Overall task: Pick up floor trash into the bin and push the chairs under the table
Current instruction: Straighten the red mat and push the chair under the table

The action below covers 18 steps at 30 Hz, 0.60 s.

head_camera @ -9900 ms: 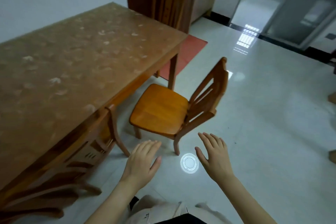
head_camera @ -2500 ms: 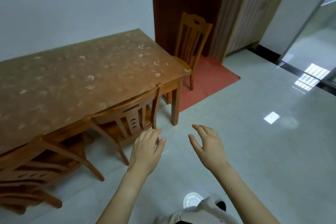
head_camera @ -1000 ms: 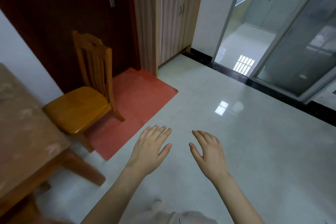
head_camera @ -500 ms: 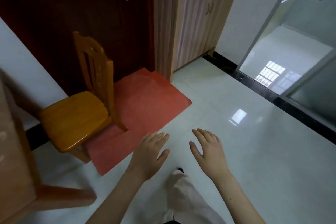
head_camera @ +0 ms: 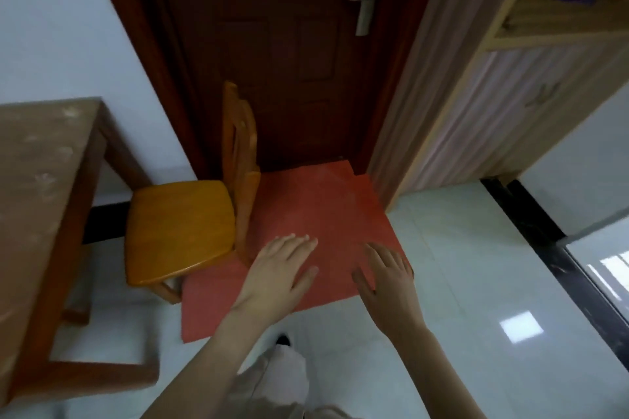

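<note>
Both forearms reach forward, palms down, above the red mat [head_camera: 326,214]. The left hand [head_camera: 277,277] and the right hand [head_camera: 388,279] are released, fingers straight, holding nothing (neither touches any furniture). One wooden chair [head_camera: 183,224] stands at the mat's left edge, seat toward the one table [head_camera: 41,187], not pushed under it. One door [head_camera: 282,44] stands behind the mat.

White tile floor [head_camera: 476,282]: red mat [head_camera: 326,214], wooden chair [head_camera: 183,224], table [head_camera: 41,180].
</note>
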Each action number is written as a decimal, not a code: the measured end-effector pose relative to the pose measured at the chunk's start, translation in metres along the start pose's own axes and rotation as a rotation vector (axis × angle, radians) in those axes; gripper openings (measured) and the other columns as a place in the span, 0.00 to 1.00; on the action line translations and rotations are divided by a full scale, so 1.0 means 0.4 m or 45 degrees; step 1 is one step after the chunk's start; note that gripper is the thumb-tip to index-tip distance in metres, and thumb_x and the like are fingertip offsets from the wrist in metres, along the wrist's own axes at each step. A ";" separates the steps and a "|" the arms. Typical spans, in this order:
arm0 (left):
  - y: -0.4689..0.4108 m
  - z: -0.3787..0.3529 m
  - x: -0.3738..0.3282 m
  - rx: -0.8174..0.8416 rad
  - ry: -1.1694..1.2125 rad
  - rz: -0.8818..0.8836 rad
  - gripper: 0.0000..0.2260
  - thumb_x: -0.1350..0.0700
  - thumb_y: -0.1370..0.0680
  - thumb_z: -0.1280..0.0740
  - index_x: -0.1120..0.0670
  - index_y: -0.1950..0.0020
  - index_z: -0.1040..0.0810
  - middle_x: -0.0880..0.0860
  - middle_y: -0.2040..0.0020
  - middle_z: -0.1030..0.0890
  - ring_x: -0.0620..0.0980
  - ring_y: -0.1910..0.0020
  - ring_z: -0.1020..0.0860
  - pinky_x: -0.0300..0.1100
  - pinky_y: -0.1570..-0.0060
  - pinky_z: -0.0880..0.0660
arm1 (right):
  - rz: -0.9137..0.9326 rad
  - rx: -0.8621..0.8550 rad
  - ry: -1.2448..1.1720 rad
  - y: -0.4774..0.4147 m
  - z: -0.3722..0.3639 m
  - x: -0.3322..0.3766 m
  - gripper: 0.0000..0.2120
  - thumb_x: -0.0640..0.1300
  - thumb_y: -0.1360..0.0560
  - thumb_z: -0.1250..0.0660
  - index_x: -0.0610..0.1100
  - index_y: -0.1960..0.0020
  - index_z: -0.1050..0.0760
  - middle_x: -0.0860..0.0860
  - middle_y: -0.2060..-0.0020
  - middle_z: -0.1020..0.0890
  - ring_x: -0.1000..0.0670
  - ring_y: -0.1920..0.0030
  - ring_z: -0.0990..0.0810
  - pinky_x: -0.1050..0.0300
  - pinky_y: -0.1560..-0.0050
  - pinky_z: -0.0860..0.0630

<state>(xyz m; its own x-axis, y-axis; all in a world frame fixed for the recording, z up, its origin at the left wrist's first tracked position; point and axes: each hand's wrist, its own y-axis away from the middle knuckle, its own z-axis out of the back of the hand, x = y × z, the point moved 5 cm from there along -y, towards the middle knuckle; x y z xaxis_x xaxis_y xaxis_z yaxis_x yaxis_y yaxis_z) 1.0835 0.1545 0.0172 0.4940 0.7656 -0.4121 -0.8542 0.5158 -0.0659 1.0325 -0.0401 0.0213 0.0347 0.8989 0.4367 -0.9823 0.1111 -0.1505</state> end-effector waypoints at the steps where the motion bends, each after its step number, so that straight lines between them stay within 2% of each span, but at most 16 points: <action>1: -0.030 -0.005 0.026 -0.008 -0.001 0.030 0.23 0.42 0.20 0.48 0.49 0.28 0.31 0.49 0.30 0.27 0.51 0.30 0.32 0.48 0.29 0.40 | 0.019 0.028 -0.009 -0.043 -0.022 -0.004 0.18 0.51 0.22 0.38 0.44 0.35 0.25 0.48 0.39 0.20 0.43 0.38 0.23 0.42 0.36 0.27; 4: -0.140 -0.002 0.119 -0.062 -0.014 0.133 0.23 0.43 0.20 0.48 0.50 0.28 0.31 0.49 0.31 0.27 0.50 0.30 0.32 0.47 0.30 0.38 | 0.083 0.092 -0.008 -0.198 -0.083 -0.008 0.20 0.56 0.22 0.43 0.47 0.36 0.25 0.50 0.41 0.19 0.45 0.39 0.23 0.42 0.38 0.26; 7: -0.284 0.031 0.216 -0.111 -0.023 0.209 0.23 0.43 0.20 0.49 0.50 0.28 0.31 0.49 0.31 0.27 0.50 0.31 0.31 0.47 0.31 0.36 | 0.123 0.129 -0.008 -0.391 -0.123 0.003 0.23 0.58 0.22 0.44 0.48 0.33 0.26 0.52 0.37 0.21 0.47 0.35 0.25 0.44 0.32 0.30; 12: -0.512 0.132 0.358 -0.187 -0.103 0.254 0.24 0.43 0.20 0.48 0.51 0.27 0.31 0.49 0.30 0.27 0.50 0.30 0.33 0.48 0.30 0.36 | 0.201 0.110 -0.049 -0.696 -0.135 0.036 0.24 0.58 0.22 0.45 0.47 0.32 0.25 0.50 0.36 0.21 0.48 0.34 0.25 0.44 0.31 0.31; 18: -0.702 0.218 0.461 -0.285 -0.146 0.365 0.23 0.43 0.19 0.47 0.52 0.27 0.31 0.50 0.31 0.27 0.51 0.30 0.32 0.49 0.31 0.35 | 0.344 0.195 -0.085 -0.994 -0.161 0.063 0.27 0.59 0.22 0.47 0.47 0.30 0.27 0.50 0.34 0.23 0.49 0.32 0.27 0.45 0.29 0.34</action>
<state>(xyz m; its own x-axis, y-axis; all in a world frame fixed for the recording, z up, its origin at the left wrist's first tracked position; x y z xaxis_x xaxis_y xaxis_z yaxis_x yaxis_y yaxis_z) 1.4285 0.1842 0.0389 0.2339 0.9113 -0.3390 -0.9684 0.1873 -0.1648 1.4357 -0.0341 0.0349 -0.2387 0.8568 0.4570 -0.9707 -0.1978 -0.1363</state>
